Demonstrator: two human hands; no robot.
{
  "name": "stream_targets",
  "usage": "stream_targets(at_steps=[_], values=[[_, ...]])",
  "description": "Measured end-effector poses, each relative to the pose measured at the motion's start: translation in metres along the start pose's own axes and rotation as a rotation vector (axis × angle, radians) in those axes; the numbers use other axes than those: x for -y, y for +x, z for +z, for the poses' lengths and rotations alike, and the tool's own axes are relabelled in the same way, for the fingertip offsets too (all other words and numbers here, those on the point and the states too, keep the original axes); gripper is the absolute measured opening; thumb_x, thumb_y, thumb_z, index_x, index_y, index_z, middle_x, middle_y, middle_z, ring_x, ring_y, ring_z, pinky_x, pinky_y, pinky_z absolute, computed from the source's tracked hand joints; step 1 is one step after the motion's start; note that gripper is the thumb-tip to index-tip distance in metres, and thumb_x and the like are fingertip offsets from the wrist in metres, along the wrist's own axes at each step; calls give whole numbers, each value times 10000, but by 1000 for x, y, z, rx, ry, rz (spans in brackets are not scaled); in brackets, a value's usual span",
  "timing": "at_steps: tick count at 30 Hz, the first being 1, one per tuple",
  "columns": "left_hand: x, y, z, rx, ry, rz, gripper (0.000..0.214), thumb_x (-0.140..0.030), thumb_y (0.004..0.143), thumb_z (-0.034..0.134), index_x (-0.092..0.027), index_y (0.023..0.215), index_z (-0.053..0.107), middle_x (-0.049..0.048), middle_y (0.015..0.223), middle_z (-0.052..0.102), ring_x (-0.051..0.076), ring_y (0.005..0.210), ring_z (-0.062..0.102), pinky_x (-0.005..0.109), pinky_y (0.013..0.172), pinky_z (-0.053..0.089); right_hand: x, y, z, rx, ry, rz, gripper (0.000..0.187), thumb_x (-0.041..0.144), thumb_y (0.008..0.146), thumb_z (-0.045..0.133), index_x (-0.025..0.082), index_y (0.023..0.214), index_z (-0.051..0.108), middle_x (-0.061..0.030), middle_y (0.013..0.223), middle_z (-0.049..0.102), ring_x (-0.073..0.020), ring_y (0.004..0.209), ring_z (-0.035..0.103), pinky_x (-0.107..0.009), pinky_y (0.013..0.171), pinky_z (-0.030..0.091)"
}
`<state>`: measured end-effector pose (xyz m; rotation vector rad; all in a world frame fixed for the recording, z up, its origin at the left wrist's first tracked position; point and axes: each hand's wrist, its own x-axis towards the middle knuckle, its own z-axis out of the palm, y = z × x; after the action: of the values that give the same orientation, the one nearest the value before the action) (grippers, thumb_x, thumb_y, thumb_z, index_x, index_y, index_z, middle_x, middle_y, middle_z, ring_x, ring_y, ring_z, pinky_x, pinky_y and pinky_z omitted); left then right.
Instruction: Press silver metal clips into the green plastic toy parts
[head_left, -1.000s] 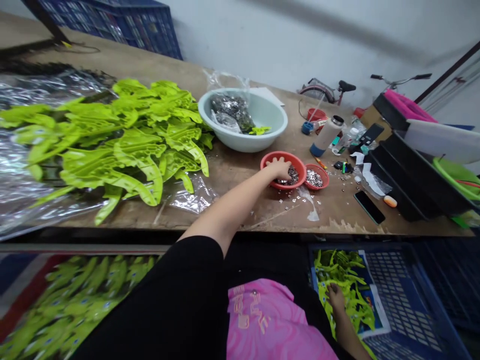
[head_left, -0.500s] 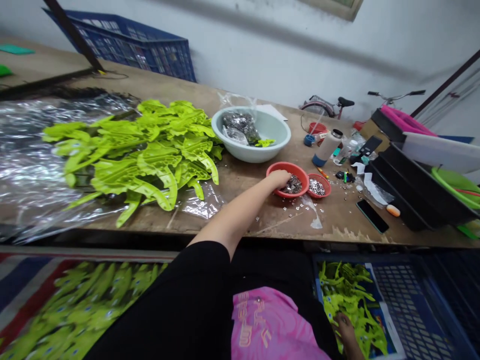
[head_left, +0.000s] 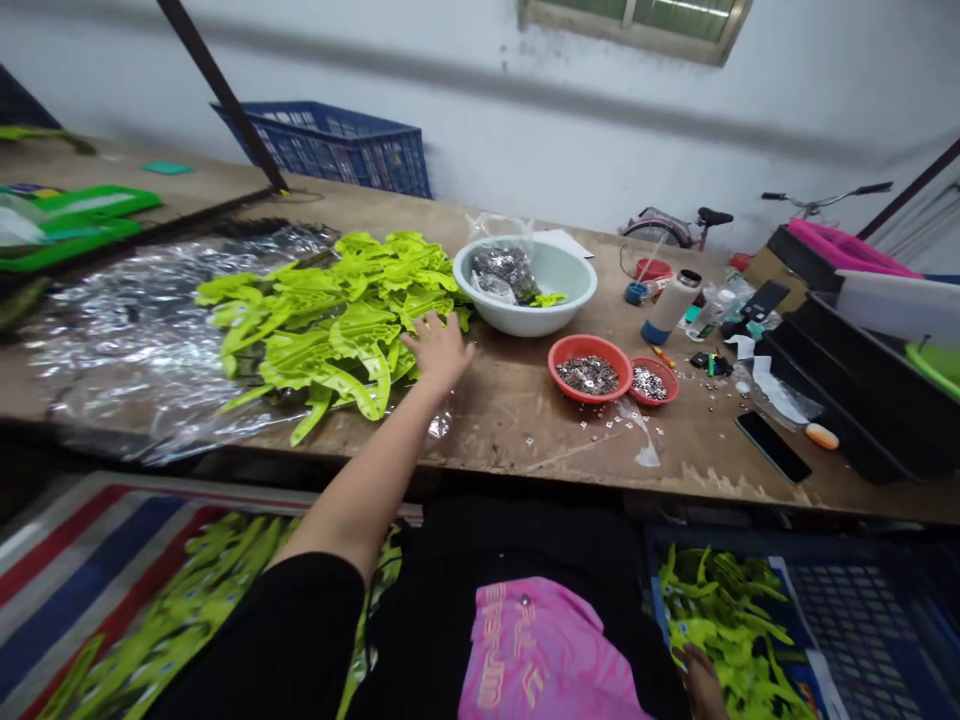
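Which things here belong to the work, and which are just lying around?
Work: left hand, lime-green plastic leaves, red bowls of silver pieces, right hand, blue crate.
Lying around: black phone, white bottle, bicycle.

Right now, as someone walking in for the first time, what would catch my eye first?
The heap of lime-green plastic leaf shapes would, lying on crinkled silver film on the wooden workbench, with the left hand at its right edge. Further right, a red bowl holds small metal pieces. Below the bench, the right hand is beside more green pieces in a blue crate.
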<state>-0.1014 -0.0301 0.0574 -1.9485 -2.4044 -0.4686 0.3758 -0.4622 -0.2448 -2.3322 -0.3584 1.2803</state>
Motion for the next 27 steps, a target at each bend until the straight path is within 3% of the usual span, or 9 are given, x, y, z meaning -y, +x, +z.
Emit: stream_targets(at_steps=[4, 8, 10, 14, 17, 19, 22, 24, 27], values=[[33, 12, 0, 199, 38, 37, 524, -185, 863, 590, -102, 1378, 636, 328, 1533, 536, 511, 1385, 591, 667, 1121, 495, 15, 7, 0, -72, 151, 14, 390, 543, 997, 718, 236, 1230, 659, -79, 1291, 713, -257, 1138, 746, -412, 898, 666], [34, 17, -21, 202, 18, 70, 616, -127, 881, 485, -104, 1491, 564, 306, 1561, 500, 445, 1329, 662, 529, 1077, 566, 50, 9, -7, -101, 165, -49, 375, 593, 947, 742, 243, 1048, 653, -63, 1143, 764, -264, 1109, 765, -431, 904, 649], [36, 13, -37, 196, 6, 109, 641, -113, 887, 441, -107, 1518, 553, 279, 1567, 515, 414, 1337, 672, 501, 1102, 565, 68, 5, -15, -100, 135, -93, 422, 674, 829, 723, 268, 909, 639, -50, 989, 785, -311, 1087, 793, -472, 918, 655], [54, -19, -64, 223, 0, 261, 628, -116, 914, 371, -163, 1492, 613, 166, 1542, 623, 323, 1410, 650, 425, 1175, 541, 105, -11, -37, -24, 56, -196, 477, 733, 492, 583, 330, 744, 624, -64, 741, 779, -476, 985, 812, -592, 895, 653], [81, -59, -75, 211, 33, 392, 571, -186, 967, 366, -269, 1450, 658, 72, 1531, 680, 298, 1322, 721, 410, 1082, 596, 143, -38, -58, 102, 31, -257, 564, 737, 460, 656, 292, 803, 711, -104, 788, 808, -488, 958, 812, -612, 994, 639], [98, -84, -82, 68, 96, 560, 546, -221, 1003, 379, -268, 1493, 617, 75, 1388, 781, 292, 1097, 815, 388, 862, 642, 175, -66, -69, 208, 15, -329, 590, 716, 526, 754, 281, 924, 793, -108, 969, 846, -442, 1089, 803, -563, 1098, 613], [110, -107, -94, -239, 173, 955, 518, -142, 1030, 417, -218, 1524, 554, 56, 1156, 862, 242, 866, 845, 340, 674, 598, 233, -117, -70, 285, -177, -716, 529, 674, 816, 751, 279, 1157, 834, -112, 1133, 842, -388, 1266, 747, -606, 1301, 428], [105, -111, -104, -394, 184, 1186, 519, -69, 1024, 482, -236, 1510, 554, 16, 1189, 856, 203, 966, 850, 337, 782, 619, 277, -150, -58, 201, -160, -985, 470, 657, 910, 705, 271, 1140, 841, -106, 1166, 838, -367, 1268, 748, -631, 1301, 420], [80, -104, -118, -491, 145, 1353, 603, -60, 1010, 582, -293, 1561, 512, -25, 1328, 803, 179, 1167, 817, 363, 999, 624, 351, -190, -25, 149, -36, -1367, 379, 544, 1006, 661, 312, 1273, 798, -67, 1327, 795, -285, 1327, 727, -513, 1253, 515]])
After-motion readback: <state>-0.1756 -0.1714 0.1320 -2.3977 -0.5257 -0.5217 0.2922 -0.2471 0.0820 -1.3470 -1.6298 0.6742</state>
